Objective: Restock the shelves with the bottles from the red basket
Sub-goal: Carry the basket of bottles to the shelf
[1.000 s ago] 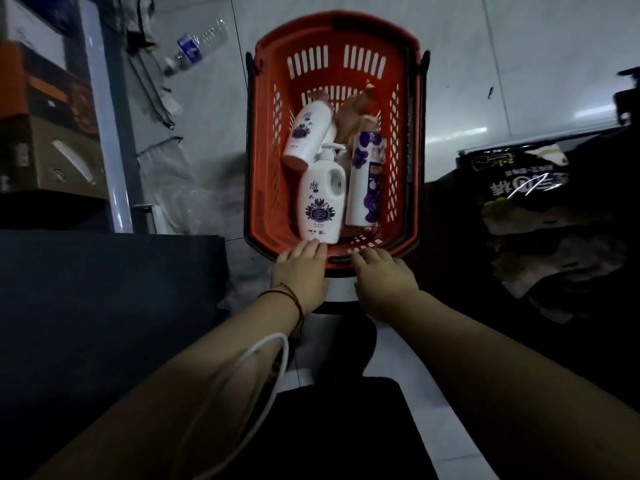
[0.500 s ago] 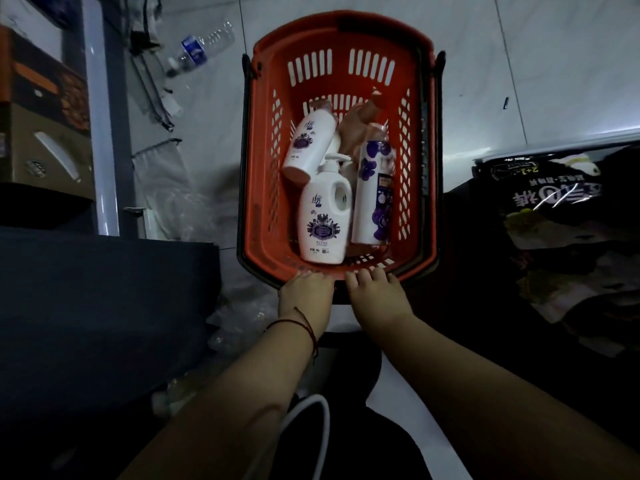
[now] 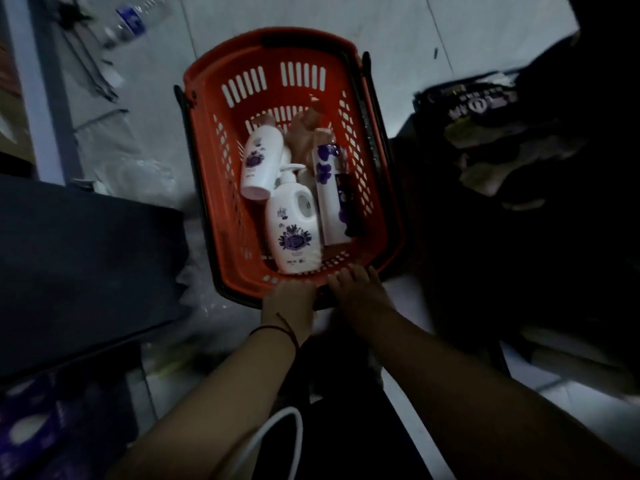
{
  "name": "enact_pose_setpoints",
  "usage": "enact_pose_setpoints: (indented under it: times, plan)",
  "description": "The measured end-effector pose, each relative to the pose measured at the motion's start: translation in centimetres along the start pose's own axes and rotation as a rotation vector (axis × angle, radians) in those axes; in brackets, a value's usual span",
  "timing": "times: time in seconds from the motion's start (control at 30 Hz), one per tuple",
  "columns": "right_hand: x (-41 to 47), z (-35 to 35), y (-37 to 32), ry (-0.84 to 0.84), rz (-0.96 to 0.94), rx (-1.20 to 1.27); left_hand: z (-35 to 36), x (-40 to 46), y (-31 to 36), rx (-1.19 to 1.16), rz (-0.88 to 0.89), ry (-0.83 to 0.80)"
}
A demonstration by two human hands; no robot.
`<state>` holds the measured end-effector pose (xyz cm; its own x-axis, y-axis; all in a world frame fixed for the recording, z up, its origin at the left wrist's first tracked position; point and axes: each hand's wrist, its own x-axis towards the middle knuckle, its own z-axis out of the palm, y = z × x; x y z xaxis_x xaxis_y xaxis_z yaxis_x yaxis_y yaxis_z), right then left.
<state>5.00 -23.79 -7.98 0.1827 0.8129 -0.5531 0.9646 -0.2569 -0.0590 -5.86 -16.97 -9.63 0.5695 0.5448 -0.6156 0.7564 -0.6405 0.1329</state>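
Note:
The red basket [image 3: 207,140] stands on the pale floor ahead of me, tilted a little to the left. Inside lie several bottles: a white pump bottle [image 3: 293,230] nearest me, a white tube-shaped bottle [image 3: 258,161] to its left, a tall white bottle with purple flowers [image 3: 329,195] on the right, and a brownish bottle [image 3: 304,133] behind. My left hand [image 3: 289,304] and my right hand [image 3: 358,289] both grip the basket's near rim, side by side.
A dark shelf surface [image 3: 79,258] lies to my left, with purple-printed packs [image 3: 31,424] below it. Dark bagged goods [image 3: 485,109] pile up on the right. A plastic water bottle [image 3: 133,20] and clear wrapping [image 3: 138,168] lie on the floor at the left.
The basket has shifted away from me and turned slightly to the left, with both hands staying on its near rim. The view has swung, so the shelf and packs at the left show more.

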Motion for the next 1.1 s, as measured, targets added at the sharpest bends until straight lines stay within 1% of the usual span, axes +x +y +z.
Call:
enact_pose_setpoints:
  times: [0.1, 0.17, 0.2, 0.27, 0.33, 0.37, 0.43, 0.47, 0.53, 0.57, 0.6, 0.7, 0.8, 0.97, 1.1]
  plan:
    - [-3.9, 2.8, -0.7, 0.002, 0.03, 0.037, 3.2, -3.1, 1.3, -0.031, -0.016, -0.027]
    - [-6.0, 4.9, -0.7, -0.006, 0.035, 0.194, 5.3, -5.2, 2.1, -0.051, -0.023, 0.003]
    - [-6.9, 5.9, -0.9, -0.069, 0.051, 0.315, 6.3, -6.3, 2.5, -0.065, -0.034, -0.005]
    - [-9.0, 7.9, -0.9, -0.193, 0.049, 0.351, 8.0, -8.5, 3.5, -0.017, -0.022, -0.053]
    - [-11.1, 9.5, -0.7, -0.217, 0.011, 0.294, 9.7, -10.5, 4.6, 0.05, 0.014, -0.043]
    - [-12.3, 10.3, -0.7, -0.219, -0.045, 0.22, 10.3, -11.6, 5.2, 0.062, 0.005, -0.022]
    - [-14.7, 11.3, -0.8, -0.224, -0.13, 0.077, 10.9, -14.0, 6.6, 0.031, -0.016, 0.022]
    - [-15.9, 11.6, -0.8, -0.225, -0.141, 0.041, 11.1, -15.2, 7.3, 0.024, 0.008, 0.026]
    - [-17.7, 12.4, -1.0, -0.237, -0.161, -0.014, 12.3, -17.1, 8.5, 0.019, 0.073, 0.141]
    - [-18.5, 12.9, -1.2, -0.251, -0.177, -0.04, 12.5, -18.0, 9.0, 0.008, 0.068, 0.166]
    - [-19.5, 13.5, -1.3, -0.265, -0.185, -0.058, 13.4, -18.7, 9.3, 0.007, 0.071, 0.158]
    - [-22.0, 15.5, -1.9, -0.287, -0.17, -0.059, 16.2, -20.2, 9.7, 0.045, -0.006, -0.033]
    - [-24.3, 17.0, -2.1, -0.312, -0.163, -0.055, 18.3, -21.9, 10.2, 0.065, 0.011, -0.064]
    - [-27.9, 18.7, -2.5, -0.393, -0.178, -0.08, 20.5, -25.1, 12.4, -0.008, -0.049, -0.136]
    - [-30.6, 20.7, -1.2, -0.353, -0.313, -0.204, 22.0, -27.2, 14.6, 0.015, -0.075, -0.178]
